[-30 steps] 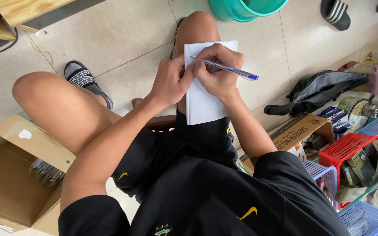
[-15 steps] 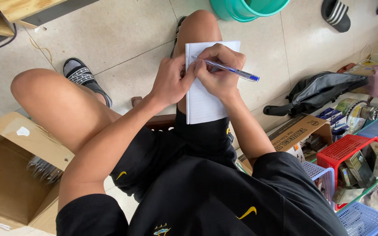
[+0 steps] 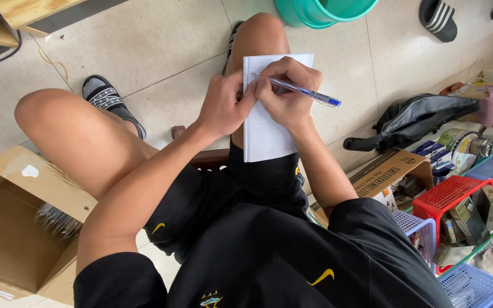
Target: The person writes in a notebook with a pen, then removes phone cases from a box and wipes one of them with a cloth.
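White lined paper of a notepad (image 3: 269, 128) lies along the person's right thigh, its top edge near the knee, its lower edge at the hem of the black shorts (image 3: 246, 188). The right hand (image 3: 286, 91) pinches a blue pen (image 3: 306, 93) between thumb and first fingers, the tip down on the upper left corner of the page and the cap end pointing off to the right. The left hand (image 3: 223, 105) is curled, its fingers pressed against the pad's left edge just beside the pen tip, so the two hands touch there.

Writing well on a leg, I judge, calls for the left hand to keep the pad pinned flat, since a thigh gives a soft, rounded backing and the sheet could slide or buckle under the stroke. Light pressure on the tip and short strokes would suit; the knee should hold level.

Around this: a black sandal (image 3: 109, 102) on the pale tiled floor (image 3: 161, 40) by the other leg, an open cardboard box (image 3: 12, 228) at the left, a teal bucket (image 3: 320, 11) beyond the knee. To the right lie a grey bag (image 3: 423, 117), a smaller carton (image 3: 383, 171), and a red basket (image 3: 446, 197) with blue baskets (image 3: 475, 285) near it, all well apart from the pad
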